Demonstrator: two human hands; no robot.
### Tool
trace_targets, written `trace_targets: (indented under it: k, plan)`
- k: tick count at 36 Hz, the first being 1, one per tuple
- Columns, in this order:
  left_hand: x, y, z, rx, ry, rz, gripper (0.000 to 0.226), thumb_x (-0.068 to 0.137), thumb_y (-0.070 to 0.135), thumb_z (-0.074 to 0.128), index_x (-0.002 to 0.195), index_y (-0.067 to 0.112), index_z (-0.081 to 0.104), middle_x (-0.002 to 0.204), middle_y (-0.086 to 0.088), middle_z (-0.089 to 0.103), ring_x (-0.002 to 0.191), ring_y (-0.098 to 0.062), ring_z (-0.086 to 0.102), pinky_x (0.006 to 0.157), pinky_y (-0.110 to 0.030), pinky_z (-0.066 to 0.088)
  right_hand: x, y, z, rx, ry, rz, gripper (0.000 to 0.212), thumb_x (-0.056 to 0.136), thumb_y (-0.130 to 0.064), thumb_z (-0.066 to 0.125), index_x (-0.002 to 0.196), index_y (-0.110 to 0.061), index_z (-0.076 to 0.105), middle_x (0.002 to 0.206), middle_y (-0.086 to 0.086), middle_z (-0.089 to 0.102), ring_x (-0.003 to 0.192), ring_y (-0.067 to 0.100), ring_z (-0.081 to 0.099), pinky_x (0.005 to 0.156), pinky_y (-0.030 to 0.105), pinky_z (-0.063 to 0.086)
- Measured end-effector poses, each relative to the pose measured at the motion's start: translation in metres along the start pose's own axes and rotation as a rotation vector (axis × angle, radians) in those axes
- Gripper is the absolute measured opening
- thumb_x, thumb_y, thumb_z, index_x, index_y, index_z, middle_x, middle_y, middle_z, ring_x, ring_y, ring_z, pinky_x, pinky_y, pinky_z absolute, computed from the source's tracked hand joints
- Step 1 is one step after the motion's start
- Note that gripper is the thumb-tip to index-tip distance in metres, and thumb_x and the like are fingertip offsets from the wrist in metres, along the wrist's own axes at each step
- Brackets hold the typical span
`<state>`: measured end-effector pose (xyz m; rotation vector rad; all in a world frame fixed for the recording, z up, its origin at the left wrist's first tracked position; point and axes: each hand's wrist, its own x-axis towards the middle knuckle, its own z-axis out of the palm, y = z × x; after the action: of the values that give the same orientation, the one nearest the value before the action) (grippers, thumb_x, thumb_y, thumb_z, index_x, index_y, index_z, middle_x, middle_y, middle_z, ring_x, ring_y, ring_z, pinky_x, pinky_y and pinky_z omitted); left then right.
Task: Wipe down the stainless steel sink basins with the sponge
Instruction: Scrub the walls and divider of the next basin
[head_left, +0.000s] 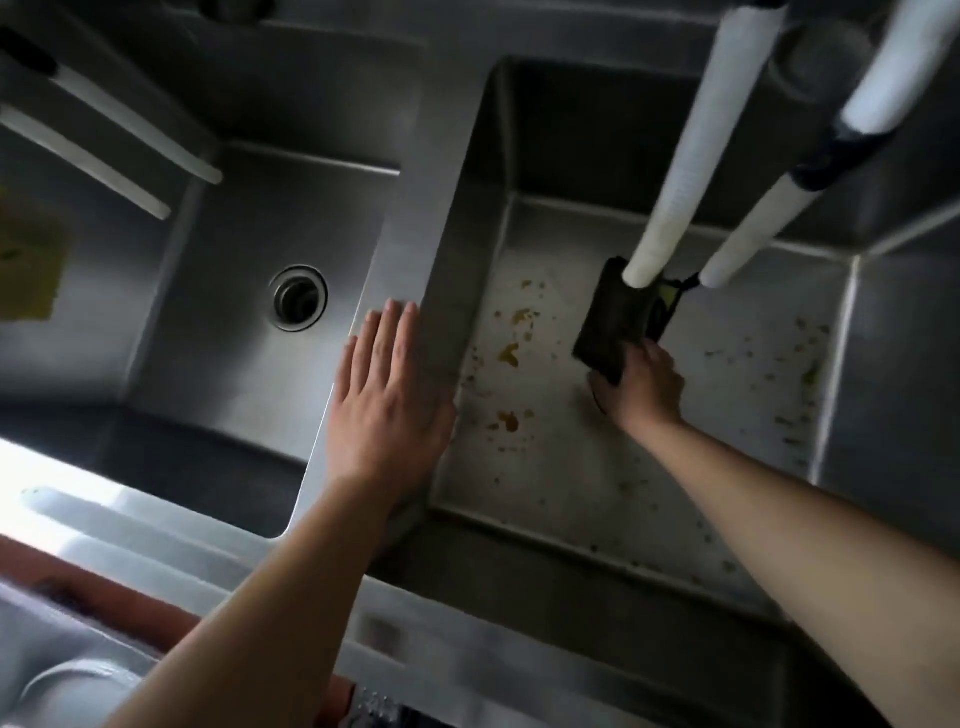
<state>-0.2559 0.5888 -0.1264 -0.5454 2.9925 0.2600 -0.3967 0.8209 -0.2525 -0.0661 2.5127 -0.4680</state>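
Observation:
Two stainless steel basins lie below me. The right basin has brown and yellowish stains and crumbs scattered over its floor. My right hand grips a dark sponge with a yellow-green edge, held low in that basin under the white spouts. My left hand rests flat, fingers straight, on the steel divider between the basins. The left basin has a round drain in its floor.
Two white faucet spouts hang down over the right basin, their tips just above the sponge. Two more white tubes reach over the left basin's far left side. A yellow patch shows at the left edge. The front rim is brightly lit.

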Motion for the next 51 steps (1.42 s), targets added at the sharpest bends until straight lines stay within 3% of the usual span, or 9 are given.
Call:
trace_targets:
  k: [4, 10, 15, 21, 26, 32, 37, 43, 51]
  plan:
    - [0.002, 0.003, -0.009, -0.07, -0.002, -0.072, 0.083, 0.084, 0.051, 0.04, 0.157, 0.017, 0.019, 0.165, -0.007, 0.012, 0.153, -0.024, 0.004, 0.124, -0.042, 0.008, 0.029, -0.005, 0.015, 0.049, 0.066, 0.028, 0.079, 0.1, -0.051, 0.047, 0.159, -0.014, 0.011, 0.167, 0.008, 0.003, 0.153, 0.028, 0.007, 0.122, 0.046, 0.016]
    - [0.004, 0.002, -0.008, -0.04, -0.031, -0.055, 0.083, 0.087, 0.047, 0.051, 0.157, 0.016, 0.019, 0.164, -0.011, 0.012, 0.153, -0.027, 0.003, 0.124, -0.044, 0.007, 0.081, -0.024, 0.035, 0.128, 0.151, 0.096, 0.081, 0.101, -0.052, 0.04, 0.159, -0.017, -0.004, 0.168, 0.008, -0.004, 0.154, 0.024, -0.003, 0.123, 0.035, 0.001]
    - [0.005, -0.002, -0.005, -0.043, -0.015, -0.042, 0.09, 0.081, 0.041, 0.06, 0.157, 0.016, 0.018, 0.164, -0.011, 0.015, 0.153, -0.026, 0.004, 0.125, -0.043, 0.006, 0.1, -0.045, 0.066, 0.02, 0.31, 0.131, 0.074, 0.102, -0.042, 0.037, 0.16, -0.016, -0.001, 0.167, 0.009, -0.005, 0.154, 0.029, -0.006, 0.123, 0.047, -0.001]
    - [0.006, -0.003, -0.004, -0.043, 0.014, -0.029, 0.092, 0.078, 0.038, 0.062, 0.157, 0.015, 0.022, 0.163, -0.011, 0.016, 0.153, -0.028, 0.008, 0.124, -0.044, 0.009, 0.089, -0.079, 0.1, -0.172, 0.101, -0.619, 0.06, 0.1, -0.029, 0.047, 0.156, -0.013, 0.029, 0.163, 0.012, 0.025, 0.151, 0.034, 0.018, 0.117, 0.051, 0.021]
    - [0.005, -0.003, -0.002, -0.055, 0.023, -0.04, 0.093, 0.075, 0.037, 0.063, 0.157, 0.016, 0.022, 0.163, -0.011, 0.019, 0.152, -0.028, 0.01, 0.123, -0.046, 0.013, 0.042, -0.029, 0.116, -0.287, 0.072, -0.815, 0.058, 0.1, -0.023, 0.054, 0.154, -0.016, 0.035, 0.161, 0.006, 0.031, 0.15, 0.031, 0.025, 0.114, 0.054, 0.031]
    - [0.006, -0.006, 0.001, -0.082, 0.036, -0.028, 0.094, 0.074, 0.037, 0.062, 0.156, 0.016, 0.023, 0.163, -0.011, 0.02, 0.152, -0.027, 0.01, 0.124, -0.046, 0.013, 0.03, 0.008, 0.103, -0.276, 0.023, -0.548, 0.056, 0.104, -0.038, 0.027, 0.158, -0.028, 0.014, 0.166, -0.002, 0.014, 0.154, 0.022, 0.006, 0.121, 0.046, 0.014]
    - [0.007, -0.007, 0.001, -0.105, 0.058, -0.01, 0.094, 0.073, 0.038, 0.059, 0.157, 0.015, 0.022, 0.163, -0.011, 0.018, 0.152, -0.027, 0.011, 0.123, -0.046, 0.014, 0.115, -0.053, 0.066, -0.062, 0.136, -0.249, 0.062, 0.103, -0.029, 0.038, 0.159, -0.029, 0.011, 0.168, -0.002, 0.003, 0.154, 0.022, -0.004, 0.121, 0.048, 0.004]
    - [0.007, -0.007, 0.002, -0.086, 0.044, -0.011, 0.097, 0.071, 0.036, 0.063, 0.157, 0.015, 0.022, 0.163, -0.011, 0.018, 0.152, -0.027, 0.01, 0.123, -0.046, 0.014, 0.182, -0.124, 0.039, 0.049, 0.068, -0.182, 0.065, 0.101, -0.019, 0.043, 0.159, -0.027, 0.016, 0.168, 0.0, 0.001, 0.154, 0.026, -0.008, 0.12, 0.056, 0.005]
    - [0.007, -0.005, 0.001, -0.036, 0.022, -0.026, 0.097, 0.073, 0.039, 0.062, 0.157, 0.016, 0.019, 0.164, -0.012, 0.016, 0.153, -0.027, 0.006, 0.124, -0.044, 0.009, 0.09, -0.121, 0.111, 0.109, -0.013, -0.314, 0.072, 0.098, -0.022, 0.047, 0.16, -0.024, 0.011, 0.168, 0.002, 0.002, 0.154, 0.025, -0.006, 0.121, 0.051, 0.004]
